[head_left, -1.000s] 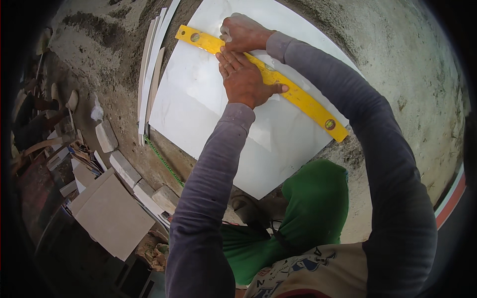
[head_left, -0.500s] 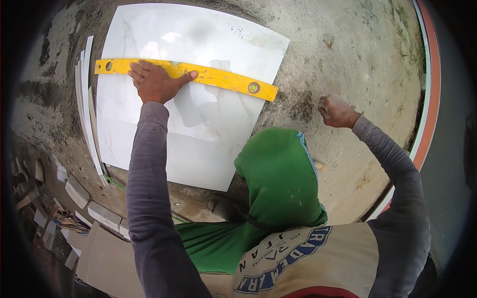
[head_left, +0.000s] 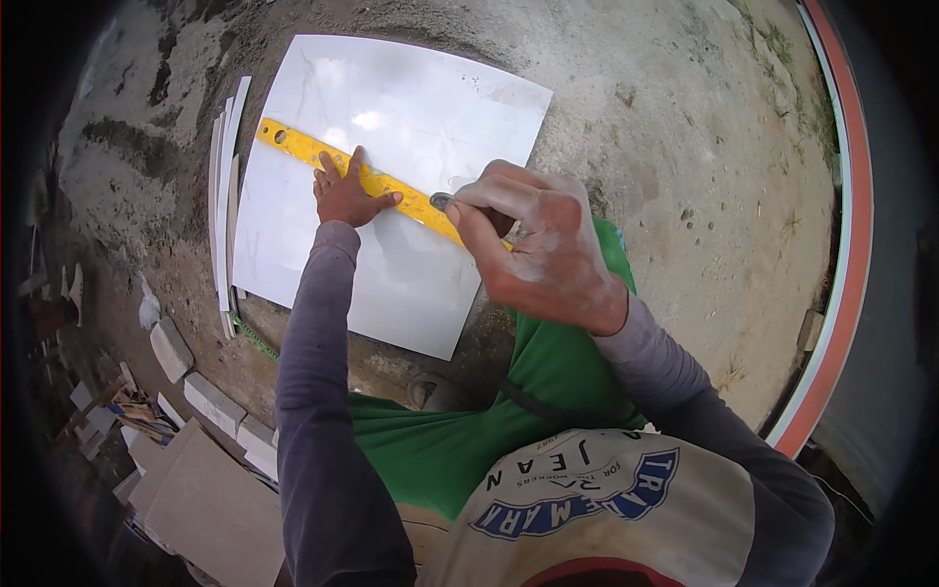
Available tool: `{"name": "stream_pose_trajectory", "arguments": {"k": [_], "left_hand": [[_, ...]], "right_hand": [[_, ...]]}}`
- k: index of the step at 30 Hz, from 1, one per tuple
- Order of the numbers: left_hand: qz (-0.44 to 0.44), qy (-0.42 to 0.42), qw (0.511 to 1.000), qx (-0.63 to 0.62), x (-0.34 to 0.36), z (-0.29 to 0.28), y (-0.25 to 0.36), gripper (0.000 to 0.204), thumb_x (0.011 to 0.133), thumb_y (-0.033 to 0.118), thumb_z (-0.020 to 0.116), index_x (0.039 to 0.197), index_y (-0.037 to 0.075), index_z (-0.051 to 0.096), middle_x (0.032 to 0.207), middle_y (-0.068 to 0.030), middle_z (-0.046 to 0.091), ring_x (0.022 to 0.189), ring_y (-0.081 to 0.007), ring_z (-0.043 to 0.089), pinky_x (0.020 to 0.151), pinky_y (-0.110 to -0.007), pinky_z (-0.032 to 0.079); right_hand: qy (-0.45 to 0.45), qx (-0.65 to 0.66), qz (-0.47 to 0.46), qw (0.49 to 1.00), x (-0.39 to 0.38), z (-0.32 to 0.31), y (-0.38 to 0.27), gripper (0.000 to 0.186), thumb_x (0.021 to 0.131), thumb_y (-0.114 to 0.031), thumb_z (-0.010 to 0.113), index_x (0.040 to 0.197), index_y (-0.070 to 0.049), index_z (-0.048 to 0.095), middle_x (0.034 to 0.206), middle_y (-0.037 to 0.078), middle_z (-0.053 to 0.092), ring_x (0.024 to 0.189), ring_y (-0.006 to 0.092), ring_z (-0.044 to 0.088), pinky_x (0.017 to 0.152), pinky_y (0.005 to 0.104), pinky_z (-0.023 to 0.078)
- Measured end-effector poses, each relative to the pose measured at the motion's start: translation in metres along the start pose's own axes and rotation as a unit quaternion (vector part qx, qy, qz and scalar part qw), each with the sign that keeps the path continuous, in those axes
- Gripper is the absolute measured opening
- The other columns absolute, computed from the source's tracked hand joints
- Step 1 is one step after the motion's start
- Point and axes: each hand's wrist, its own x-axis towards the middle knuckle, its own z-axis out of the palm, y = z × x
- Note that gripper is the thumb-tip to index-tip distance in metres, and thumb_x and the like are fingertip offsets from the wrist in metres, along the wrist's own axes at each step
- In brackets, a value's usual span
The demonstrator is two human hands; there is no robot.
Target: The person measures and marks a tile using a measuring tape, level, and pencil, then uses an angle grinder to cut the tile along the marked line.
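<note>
My left hand (head_left: 352,196) lies with spread fingers on a yellow spirit level (head_left: 298,144), which crosses a large white glossy tile (head_left: 401,108) on the concrete ground. Close to the camera, my right hand (head_left: 533,245) pinches a small round grey metal piece (head_left: 440,201) between thumb and finger. It covers the right end of the level and part of the tile from view; whether it touches either, I cannot tell.
Long thin white strips (head_left: 223,205) lie left of the tile by a green cord (head_left: 252,338). Stone blocks (head_left: 171,347), cardboard-coloured sheets (head_left: 205,499) and scraps fill the lower left. My green-clad knee (head_left: 614,254) is below the tile. A red-and-white edge (head_left: 846,196) runs along the right.
My right hand has left the tile beside the level, swung out rightward, and now is raised near the camera, showing the small piece. My left hand stays on the level. The view has shifted.
</note>
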Motion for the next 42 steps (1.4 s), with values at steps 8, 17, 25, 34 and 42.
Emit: {"name": "stream_pose_trajectory", "arguments": {"k": [8, 17, 25, 34, 42], "left_hand": [[0.038, -0.033, 0.971, -0.232, -0.102, 0.063, -0.179, 0.091, 0.080, 0.052, 0.089, 0.149, 0.001, 0.060, 0.163, -0.0447, 0.033, 0.139, -0.0515, 0.058, 0.123, -0.047, 0.042], [-0.226, 0.135, 0.942, -0.209, -0.115, 0.123, -0.224, 0.029, 0.082, 0.017, 0.078, 0.104, -0.002, 0.077, 0.154, -0.0333, 0.050, 0.122, -0.0436, 0.069, 0.105, -0.047, 0.057], [-0.418, 0.168, 0.869, -0.204, -0.209, 0.097, -0.258, 0.035, 0.085, 0.016, 0.072, 0.116, 0.003, 0.079, 0.125, -0.0270, 0.073, 0.114, -0.0385, 0.073, 0.101, -0.047, 0.058], [-0.273, 0.077, 0.823, -0.492, -0.448, 0.059, -0.224, 0.028, 0.090, 0.018, 0.074, 0.107, -0.003, 0.082, 0.083, -0.0096, 0.078, 0.080, -0.0174, 0.072, 0.076, -0.037, 0.057], [-0.250, -0.118, 0.790, -0.548, -0.635, -0.067, -0.086, 0.085, 0.091, 0.045, 0.082, 0.155, -0.001, 0.050, 0.138, -0.0280, 0.069, 0.126, -0.0374, 0.068, 0.105, -0.045, 0.053]], "right_hand": [[-0.340, -0.062, -0.036, 0.938, -0.002, 0.150, 0.007, 0.014, 0.086, -0.012, 0.069, 0.080, 0.001, 0.071, 0.076, 0.020, 0.067, 0.070, 0.0432, 0.067, 0.064, 0.0544, 0.049], [-0.506, -0.196, 0.028, 0.840, -0.027, 0.204, 0.045, 0.030, 0.079, -0.023, 0.077, 0.100, -0.003, 0.073, 0.105, 0.022, 0.070, 0.104, 0.0418, 0.069, 0.088, 0.0517, 0.055], [-0.575, -0.147, 0.162, 0.788, -0.085, 0.209, -0.002, 0.035, 0.086, -0.029, 0.073, 0.109, -0.003, 0.074, 0.106, 0.024, 0.073, 0.105, 0.0434, 0.071, 0.093, 0.0530, 0.056], [-0.573, -0.216, 0.184, 0.768, -0.142, 0.143, -0.069, 0.040, 0.091, -0.031, 0.067, 0.116, -0.001, 0.076, 0.104, 0.027, 0.076, 0.100, 0.0474, 0.073, 0.093, 0.0561, 0.057], [-0.448, -0.266, 0.416, 0.745, -0.230, -0.052, -0.133, 0.056, 0.091, -0.030, 0.071, 0.139, -0.002, 0.068, 0.122, 0.026, 0.074, 0.118, 0.0400, 0.071, 0.105, 0.0490, 0.057]]}}
